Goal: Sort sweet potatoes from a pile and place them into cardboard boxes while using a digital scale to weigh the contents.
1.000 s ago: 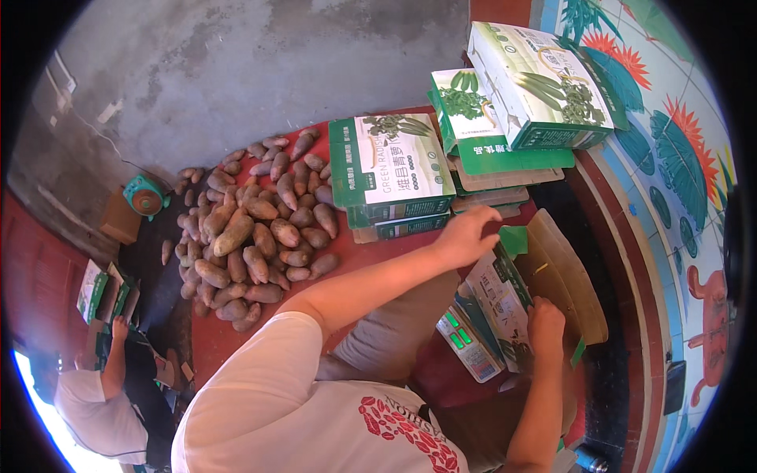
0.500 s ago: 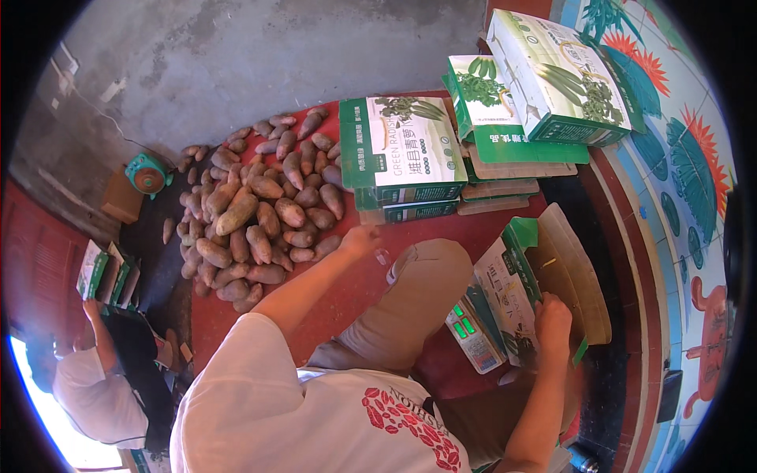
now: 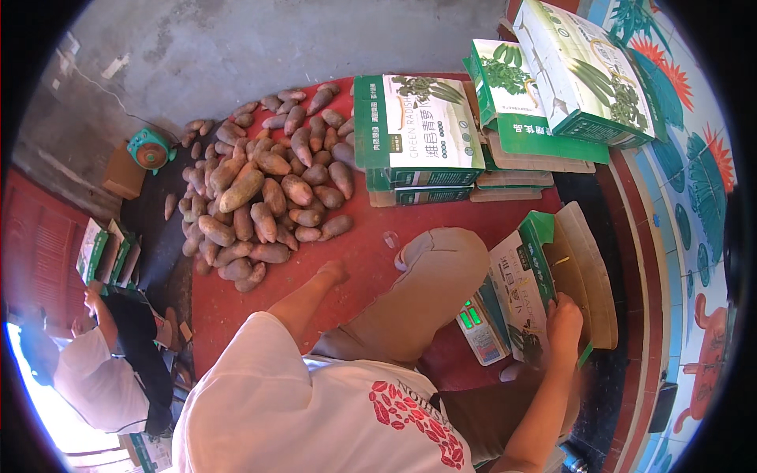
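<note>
My right hand (image 3: 564,319) is closed on the near edge of an open carton (image 3: 516,288), white and green with brown flaps. The carton stands tilted on a small digital scale (image 3: 482,335) with green lit digits. My left hand (image 3: 335,272) hangs over the red mat (image 3: 355,236), left of my bent knee. No object shows in it, and its fingers are too small and blurred to read. Nearest to it is a large heap of reddish-brown sweet potatoes (image 3: 268,189). A small clear piece of plastic (image 3: 391,239) lies by the knee.
Flat-lying green and white cartons (image 3: 426,142) are stacked beyond my knee, with a bulkier carton (image 3: 583,75) on another stack at the right. A teal round device (image 3: 150,150) stands by the wall. At far left another person (image 3: 102,370) handles cartons (image 3: 106,252).
My left hand has drawn back toward me and to the left, away from the stacked cartons. My right hand keeps its hold on the carton's edge. The view has shifted slightly.
</note>
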Demonstrator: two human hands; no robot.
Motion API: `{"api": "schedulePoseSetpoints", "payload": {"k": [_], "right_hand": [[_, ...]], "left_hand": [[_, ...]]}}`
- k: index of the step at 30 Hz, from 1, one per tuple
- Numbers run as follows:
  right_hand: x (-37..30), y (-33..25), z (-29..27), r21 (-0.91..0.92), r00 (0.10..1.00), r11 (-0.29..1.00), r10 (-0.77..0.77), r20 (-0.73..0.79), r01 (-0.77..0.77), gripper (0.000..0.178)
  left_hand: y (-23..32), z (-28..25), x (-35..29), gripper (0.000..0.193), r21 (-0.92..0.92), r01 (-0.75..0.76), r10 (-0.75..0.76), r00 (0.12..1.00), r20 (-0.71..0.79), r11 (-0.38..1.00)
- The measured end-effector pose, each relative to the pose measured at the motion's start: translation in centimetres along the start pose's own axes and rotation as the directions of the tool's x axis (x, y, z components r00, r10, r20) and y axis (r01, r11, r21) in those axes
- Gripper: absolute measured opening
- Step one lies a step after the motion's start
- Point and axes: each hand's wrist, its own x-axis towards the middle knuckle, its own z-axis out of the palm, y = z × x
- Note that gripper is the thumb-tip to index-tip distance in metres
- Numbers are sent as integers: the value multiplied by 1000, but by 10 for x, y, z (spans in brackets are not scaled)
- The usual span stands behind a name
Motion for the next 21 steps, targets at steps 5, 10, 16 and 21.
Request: {"api": "schedulePoseSetpoints", "payload": {"k": [5,10,16,21], "right_hand": [[-2,2,-2,-2,1000,1000,13,-11,-13,12],[0,-3,-4,0,1000,1000,22,-7,-22,10],[1,1,-1,22,999,1000,-12,-49,13,9],[3,0,-1,27,999,999,33,-12,-32,11]], "left_hand": [[5,-1,-7,36,-46,36,-35,999,34,998],[-5,6,5,37,10,-23,23,1000,-9,1000],[5,-6,-9,36,-140,78,-82,997,-18,987],[-9,4,4,33,-141,104,-107,994,-12,985]]}}
